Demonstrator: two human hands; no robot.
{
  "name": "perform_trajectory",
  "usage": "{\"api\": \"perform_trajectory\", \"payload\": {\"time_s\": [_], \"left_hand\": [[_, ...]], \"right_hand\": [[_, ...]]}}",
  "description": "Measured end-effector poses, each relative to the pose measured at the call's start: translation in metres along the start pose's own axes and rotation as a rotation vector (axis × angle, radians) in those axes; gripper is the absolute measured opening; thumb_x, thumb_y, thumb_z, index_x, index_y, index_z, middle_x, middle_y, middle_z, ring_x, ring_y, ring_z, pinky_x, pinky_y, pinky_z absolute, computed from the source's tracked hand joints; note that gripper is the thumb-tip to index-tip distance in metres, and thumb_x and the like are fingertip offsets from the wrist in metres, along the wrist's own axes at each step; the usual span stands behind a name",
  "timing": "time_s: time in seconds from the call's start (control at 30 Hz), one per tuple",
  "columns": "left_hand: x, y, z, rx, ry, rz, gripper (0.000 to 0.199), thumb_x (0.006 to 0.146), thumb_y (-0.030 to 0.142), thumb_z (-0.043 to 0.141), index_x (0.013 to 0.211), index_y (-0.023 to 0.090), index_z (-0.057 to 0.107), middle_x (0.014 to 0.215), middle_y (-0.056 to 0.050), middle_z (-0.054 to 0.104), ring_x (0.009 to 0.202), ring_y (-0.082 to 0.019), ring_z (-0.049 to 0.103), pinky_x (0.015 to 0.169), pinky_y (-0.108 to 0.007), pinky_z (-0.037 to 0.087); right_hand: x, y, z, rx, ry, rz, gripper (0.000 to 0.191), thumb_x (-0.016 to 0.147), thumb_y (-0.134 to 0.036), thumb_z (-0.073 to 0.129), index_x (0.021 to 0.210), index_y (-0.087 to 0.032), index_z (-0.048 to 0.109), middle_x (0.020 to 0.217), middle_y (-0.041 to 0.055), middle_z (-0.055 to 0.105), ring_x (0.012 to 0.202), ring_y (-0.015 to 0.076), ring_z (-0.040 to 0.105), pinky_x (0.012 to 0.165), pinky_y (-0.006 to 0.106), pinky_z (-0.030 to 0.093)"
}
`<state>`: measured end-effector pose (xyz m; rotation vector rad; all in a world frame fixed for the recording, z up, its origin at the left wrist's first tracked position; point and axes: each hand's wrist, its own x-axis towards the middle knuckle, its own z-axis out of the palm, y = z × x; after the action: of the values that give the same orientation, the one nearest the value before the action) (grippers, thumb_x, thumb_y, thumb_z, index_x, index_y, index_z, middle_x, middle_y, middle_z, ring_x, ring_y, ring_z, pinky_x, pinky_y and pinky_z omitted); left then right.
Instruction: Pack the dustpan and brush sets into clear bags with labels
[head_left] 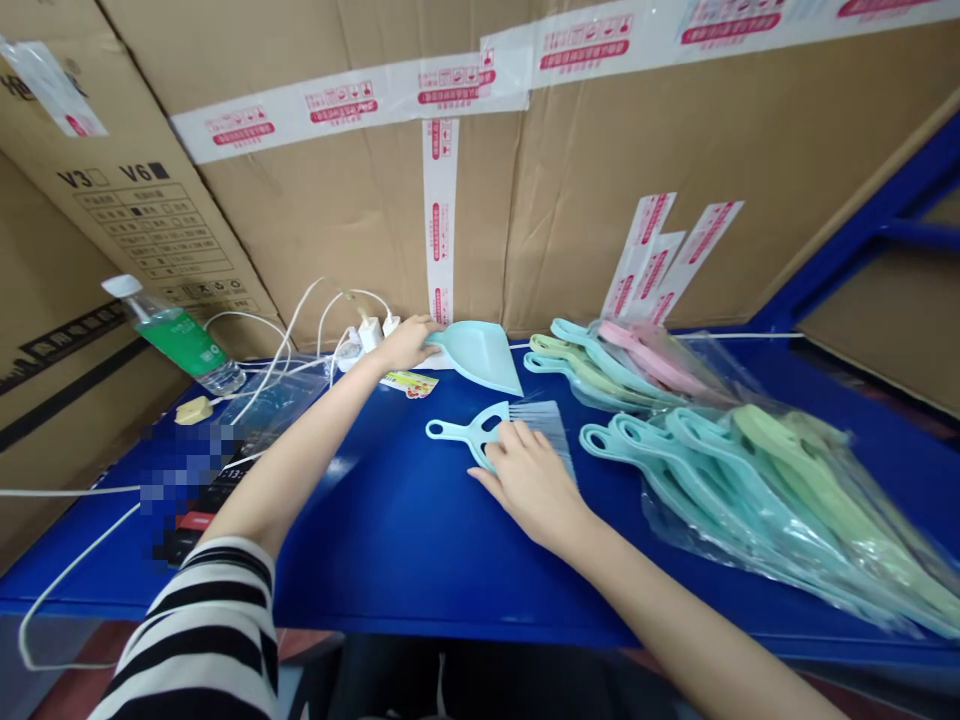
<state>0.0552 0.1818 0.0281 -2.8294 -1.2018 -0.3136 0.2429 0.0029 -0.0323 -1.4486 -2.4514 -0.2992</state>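
Holds with the left hand (409,342) the pale blue dustpan (484,355) at its handle, with fingers narrow around it, near the back of the blue worktop (390,540). Touches with the right hand (529,475) the small brush (471,434) of similar colour, with the thumb set apart from the other fingers; cannot tell whether gripping it firmly, because of contact partly hidden under the palm

To be noted first, as judged from here: the place of the brush, partly under the right fingers, so much nearer to the right hand than to the left. Lies closer to the front edge of the worktop than the dustpan, near it but not touching. Runs roughly crosswise in its long axis, with looped handle end to the left and bristles to the right. Likewise crosswise for the dustpan, with handle toward the left and wide edge toward the right

As for materials: smooth, hard-looking plastic in both, with cut openings in the brush body and thin, straight, greyish bristles. To the right, wrapped pieces (757,490) in shiny, wrinkled clear film, with looped handles in blue, green and pink. Behind, flat brown cardboard (337,200) with white-and-red printed tape (274,122). To the left, a transparent bottle (176,340) with green label, and white plugs (370,334) with squarish bodies
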Motion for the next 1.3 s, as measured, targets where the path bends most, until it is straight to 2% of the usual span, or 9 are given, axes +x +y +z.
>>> {"api": "perform_trajectory", "payload": {"time_s": [0.2, 0.43, 0.67, 0.8, 0.93, 1.0, 1.13, 1.2, 1.3], "left_hand": [[0.002, 0.004, 0.004, -0.006, -0.022, 0.031, 0.035, 0.090, 0.021, 0.055, 0.123, 0.014, 0.061, 0.112, -0.013, 0.064, 0.106, -0.024, 0.059, 0.096, -0.039, 0.046], [0.014, 0.005, 0.010, 0.034, -0.093, 0.046, 0.038, 0.086, 0.018, 0.057, 0.124, 0.019, 0.062, 0.100, -0.009, 0.067, 0.100, -0.022, 0.061, 0.093, -0.035, 0.047], [0.016, 0.014, 0.012, 0.104, -0.074, -0.073, 0.050, 0.084, 0.011, 0.046, 0.133, 0.016, 0.054, 0.111, -0.015, 0.062, 0.109, -0.029, 0.055, 0.094, -0.045, 0.045], [-0.006, 0.041, 0.001, 0.098, -0.019, -0.055, 0.051, 0.085, 0.005, 0.035, 0.133, 0.009, 0.051, 0.121, -0.019, 0.056, 0.118, -0.031, 0.050, 0.099, -0.050, 0.041], [-0.051, 0.065, -0.006, 0.021, -0.160, 0.136, 0.035, 0.084, 0.014, 0.050, 0.116, 0.019, 0.064, 0.103, -0.006, 0.064, 0.100, -0.020, 0.060, 0.092, -0.035, 0.048], [-0.070, 0.070, -0.004, -0.033, -0.277, 0.236, 0.043, 0.081, 0.017, 0.060, 0.123, 0.020, 0.060, 0.105, -0.006, 0.064, 0.094, -0.019, 0.062, 0.085, -0.031, 0.051], [-0.084, 0.075, 0.004, -0.020, -0.239, 0.228, 0.046, 0.087, 0.010, 0.051, 0.131, 0.023, 0.054, 0.109, -0.007, 0.061, 0.093, -0.018, 0.062, 0.082, -0.031, 0.050], [-0.084, 0.078, 0.005, 0.008, -0.223, 0.242, 0.044, 0.089, 0.008, 0.046, 0.129, 0.023, 0.057, 0.105, -0.007, 0.062, 0.090, -0.018, 0.061, 0.081, -0.032, 0.049], [-0.083, 0.085, 0.004, 0.024, -0.213, 0.267, 0.041, 0.091, 0.009, 0.043, 0.128, 0.020, 0.058, 0.099, -0.007, 0.063, 0.084, -0.018, 0.058, 0.079, -0.031, 0.048]], "right_hand": [[0.008, -0.009, 0.003, 0.056, -0.010, -0.015, 0.024, 0.088, -0.038, 0.062, 0.081, -0.015, 0.067, 0.081, 0.0097, 0.059, 0.084, 0.0253, 0.054, 0.068, 0.034, 0.042], [0.002, -0.006, -0.001, 0.117, 0.008, -0.050, 0.014, 0.087, -0.031, 0.065, 0.082, -0.018, 0.061, 0.082, 0.0057, 0.057, 0.079, 0.0216, 0.054, 0.066, 0.031, 0.042], [0.003, -0.003, -0.002, 0.110, 0.006, -0.078, 0.019, 0.084, -0.035, 0.069, 0.084, -0.017, 0.062, 0.083, 0.0068, 0.057, 0.081, 0.0232, 0.055, 0.066, 0.032, 0.044], [0.000, -0.001, -0.007, 0.108, -0.005, -0.093, 0.022, 0.085, -0.037, 0.067, 0.087, -0.016, 0.065, 0.085, 0.0072, 0.059, 0.082, 0.0224, 0.057, 0.068, 0.032, 0.048], [-0.006, 0.000, -0.011, 0.098, -0.009, -0.101, 0.016, 0.085, -0.032, 0.067, 0.087, -0.016, 0.068, 0.085, 0.0075, 0.061, 0.083, 0.0227, 0.059, 0.067, 0.032, 0.050], [-0.008, 0.000, -0.012, 0.093, -0.013, -0.105, 0.014, 0.084, -0.029, 0.068, 0.086, -0.016, 0.069, 0.085, 0.0083, 0.062, 0.084, 0.0240, 0.060, 0.066, 0.033, 0.051], [-0.013, 0.001, -0.021, 0.118, -0.012, -0.139, 0.010, 0.086, -0.026, 0.066, 0.087, -0.017, 0.069, 0.087, 0.0080, 0.064, 0.084, 0.0228, 0.062, 0.069, 0.033, 0.052], [-0.020, 0.004, -0.030, 0.143, 0.056, -0.159, 0.009, 0.089, -0.023, 0.061, 0.090, -0.018, 0.069, 0.087, 0.0066, 0.065, 0.082, 0.0211, 0.063, 0.071, 0.033, 0.052], [-0.039, 0.013, -0.047, 0.176, 0.276, -0.123, 0.017, 0.093, -0.017, 0.050, 0.092, -0.019, 0.067, 0.085, 0.0056, 0.067, 0.079, 0.0197, 0.062, 0.073, 0.034, 0.050]]}}
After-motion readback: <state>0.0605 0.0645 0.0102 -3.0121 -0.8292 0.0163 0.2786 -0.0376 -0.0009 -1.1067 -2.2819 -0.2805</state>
